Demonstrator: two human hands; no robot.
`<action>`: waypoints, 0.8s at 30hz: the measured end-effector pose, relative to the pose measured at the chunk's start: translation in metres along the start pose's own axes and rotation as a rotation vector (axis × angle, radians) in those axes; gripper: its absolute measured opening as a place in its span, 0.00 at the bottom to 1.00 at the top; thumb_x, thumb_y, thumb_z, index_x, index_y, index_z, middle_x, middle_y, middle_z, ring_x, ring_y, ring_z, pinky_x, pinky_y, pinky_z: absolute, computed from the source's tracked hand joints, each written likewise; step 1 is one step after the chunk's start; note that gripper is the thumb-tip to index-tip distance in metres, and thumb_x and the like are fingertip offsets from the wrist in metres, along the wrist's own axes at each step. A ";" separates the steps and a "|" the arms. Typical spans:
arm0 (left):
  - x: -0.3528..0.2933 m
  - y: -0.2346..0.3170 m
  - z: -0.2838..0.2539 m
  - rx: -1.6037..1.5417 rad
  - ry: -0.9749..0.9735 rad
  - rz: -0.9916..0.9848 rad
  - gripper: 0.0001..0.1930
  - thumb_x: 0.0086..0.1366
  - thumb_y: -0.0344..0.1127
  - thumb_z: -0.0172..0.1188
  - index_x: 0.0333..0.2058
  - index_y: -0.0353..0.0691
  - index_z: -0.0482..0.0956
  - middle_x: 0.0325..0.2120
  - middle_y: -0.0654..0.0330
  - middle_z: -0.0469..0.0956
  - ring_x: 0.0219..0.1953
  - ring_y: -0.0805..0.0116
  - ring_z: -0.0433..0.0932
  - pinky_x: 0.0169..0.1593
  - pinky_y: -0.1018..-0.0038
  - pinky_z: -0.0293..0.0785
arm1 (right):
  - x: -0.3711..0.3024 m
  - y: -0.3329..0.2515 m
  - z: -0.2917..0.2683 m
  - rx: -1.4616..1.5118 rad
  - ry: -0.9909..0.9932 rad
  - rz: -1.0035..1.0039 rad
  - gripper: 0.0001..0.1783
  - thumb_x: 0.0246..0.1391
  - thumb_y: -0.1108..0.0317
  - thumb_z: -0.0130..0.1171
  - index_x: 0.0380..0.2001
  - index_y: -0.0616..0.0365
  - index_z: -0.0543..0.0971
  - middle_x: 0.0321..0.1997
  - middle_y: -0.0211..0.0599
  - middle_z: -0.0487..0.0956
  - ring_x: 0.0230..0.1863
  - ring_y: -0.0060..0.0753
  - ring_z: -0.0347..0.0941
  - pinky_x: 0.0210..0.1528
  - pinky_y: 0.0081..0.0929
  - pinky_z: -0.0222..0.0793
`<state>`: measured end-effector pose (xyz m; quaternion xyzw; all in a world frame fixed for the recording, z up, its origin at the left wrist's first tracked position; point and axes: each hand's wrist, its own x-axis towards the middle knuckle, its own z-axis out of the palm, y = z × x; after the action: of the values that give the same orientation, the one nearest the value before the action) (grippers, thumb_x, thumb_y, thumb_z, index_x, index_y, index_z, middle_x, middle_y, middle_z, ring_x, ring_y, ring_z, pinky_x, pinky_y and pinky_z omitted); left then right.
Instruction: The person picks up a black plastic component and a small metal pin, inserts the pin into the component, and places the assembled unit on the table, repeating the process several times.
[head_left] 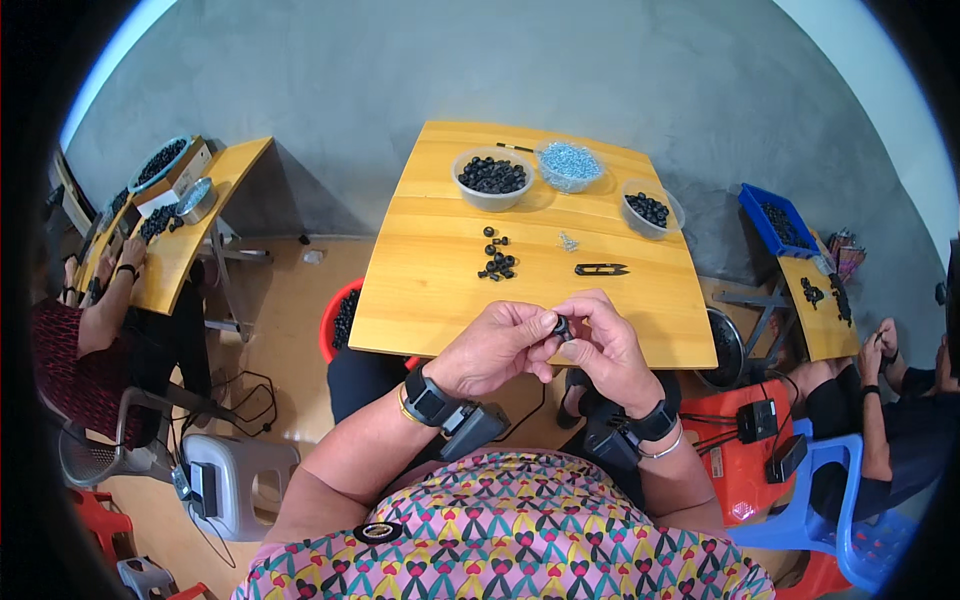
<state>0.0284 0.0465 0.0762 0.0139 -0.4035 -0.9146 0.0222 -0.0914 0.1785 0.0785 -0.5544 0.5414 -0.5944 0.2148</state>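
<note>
My left hand [497,345] and my right hand [607,352] meet over the near edge of the wooden table [420,305]. Between their fingertips is a small black round part [562,327], pinched from both sides; the fingers cover much of it. Beyond my hands, a loose group of similar black parts [497,265] lies on the tabletop. To their right are a little heap of small silvery pieces [568,241] and black thread snips [601,269].
Along the table's far side stand a bowl of black parts [492,180], a bowl of light blue pieces [569,164] and a smaller tub of black parts [648,212]. A red basin [329,325] sits below left. People work at tables on both sides; a red stool [735,450] is at right.
</note>
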 end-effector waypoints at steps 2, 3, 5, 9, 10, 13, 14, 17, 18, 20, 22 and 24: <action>-0.001 0.000 0.006 0.009 -0.021 -0.020 0.13 0.63 0.39 0.49 0.33 0.35 0.74 0.21 0.64 0.72 0.23 0.75 0.72 0.28 0.77 0.74 | -0.004 -0.005 -0.002 -0.010 0.002 -0.004 0.17 0.47 0.75 0.57 0.43 0.59 0.69 0.38 0.30 0.64 0.34 0.19 0.62 0.35 0.16 0.63; -0.003 -0.001 0.009 0.009 -0.022 -0.027 0.13 0.63 0.39 0.49 0.33 0.35 0.74 0.21 0.64 0.72 0.23 0.75 0.72 0.28 0.77 0.74 | -0.010 -0.007 -0.001 -0.019 -0.005 0.008 0.18 0.47 0.75 0.57 0.43 0.60 0.68 0.40 0.31 0.63 0.35 0.19 0.62 0.36 0.17 0.64; -0.006 0.001 0.012 0.017 -0.039 -0.028 0.12 0.63 0.39 0.49 0.33 0.35 0.75 0.21 0.65 0.72 0.23 0.75 0.72 0.28 0.77 0.74 | -0.011 -0.008 -0.002 0.036 -0.017 0.003 0.17 0.48 0.75 0.56 0.43 0.60 0.68 0.40 0.30 0.63 0.35 0.20 0.62 0.37 0.17 0.64; -0.015 0.003 0.015 0.020 -0.030 -0.029 0.12 0.62 0.39 0.50 0.33 0.35 0.75 0.21 0.65 0.72 0.24 0.76 0.72 0.29 0.77 0.73 | -0.016 -0.010 0.005 0.166 -0.041 0.039 0.17 0.49 0.76 0.55 0.43 0.60 0.67 0.40 0.29 0.62 0.36 0.19 0.62 0.40 0.17 0.64; -0.016 0.002 0.013 0.001 -0.035 -0.041 0.12 0.62 0.39 0.50 0.33 0.35 0.75 0.22 0.65 0.72 0.24 0.76 0.72 0.29 0.77 0.73 | -0.018 -0.012 0.009 0.216 -0.037 0.082 0.17 0.49 0.76 0.55 0.44 0.60 0.67 0.40 0.28 0.63 0.37 0.18 0.62 0.40 0.17 0.64; -0.021 -0.002 0.009 -0.032 -0.048 -0.040 0.12 0.62 0.39 0.50 0.33 0.35 0.75 0.22 0.65 0.73 0.24 0.77 0.71 0.29 0.78 0.73 | -0.020 -0.014 0.020 0.402 -0.026 0.148 0.17 0.50 0.76 0.53 0.45 0.59 0.66 0.38 0.27 0.63 0.38 0.18 0.63 0.41 0.18 0.64; -0.022 -0.003 0.009 -0.045 -0.062 -0.035 0.12 0.62 0.40 0.50 0.33 0.35 0.75 0.22 0.65 0.73 0.24 0.78 0.71 0.29 0.78 0.73 | -0.021 -0.015 0.022 0.405 -0.036 0.146 0.17 0.50 0.76 0.53 0.45 0.59 0.66 0.38 0.27 0.63 0.38 0.18 0.63 0.41 0.18 0.64; -0.024 -0.003 0.012 -0.011 -0.049 -0.013 0.13 0.62 0.40 0.50 0.33 0.35 0.75 0.23 0.65 0.73 0.24 0.78 0.71 0.29 0.78 0.74 | -0.022 -0.023 0.026 0.446 -0.030 0.191 0.17 0.51 0.76 0.52 0.45 0.58 0.65 0.36 0.26 0.64 0.39 0.17 0.63 0.42 0.18 0.64; -0.025 -0.003 0.013 -0.008 -0.042 -0.009 0.13 0.62 0.40 0.50 0.33 0.35 0.75 0.23 0.65 0.73 0.24 0.78 0.71 0.29 0.78 0.74 | -0.023 -0.027 0.027 0.423 -0.020 0.192 0.16 0.51 0.76 0.52 0.45 0.58 0.65 0.36 0.27 0.64 0.39 0.17 0.63 0.41 0.18 0.64; -0.026 -0.002 0.015 0.063 -0.022 -0.024 0.13 0.62 0.40 0.51 0.33 0.34 0.75 0.23 0.65 0.73 0.25 0.77 0.72 0.28 0.79 0.74 | -0.023 -0.027 0.026 0.407 -0.013 0.192 0.16 0.51 0.76 0.53 0.44 0.58 0.66 0.37 0.27 0.64 0.39 0.17 0.63 0.41 0.18 0.64; -0.028 0.000 0.018 0.098 -0.021 -0.026 0.12 0.61 0.39 0.52 0.33 0.34 0.75 0.24 0.65 0.73 0.25 0.77 0.72 0.27 0.79 0.74 | -0.025 -0.022 0.023 0.197 -0.007 0.120 0.16 0.49 0.75 0.54 0.43 0.58 0.67 0.38 0.28 0.65 0.38 0.19 0.63 0.40 0.19 0.65; -0.029 0.000 0.018 0.134 -0.020 -0.029 0.12 0.61 0.39 0.53 0.33 0.34 0.75 0.24 0.65 0.73 0.25 0.77 0.72 0.27 0.80 0.74 | -0.025 -0.023 0.023 0.183 -0.009 0.097 0.16 0.49 0.75 0.55 0.42 0.58 0.67 0.38 0.29 0.65 0.38 0.20 0.63 0.39 0.20 0.65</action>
<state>0.0567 0.0615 0.0887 0.0120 -0.4639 -0.8858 0.0037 -0.0553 0.1978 0.0838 -0.5084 0.5101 -0.6278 0.2955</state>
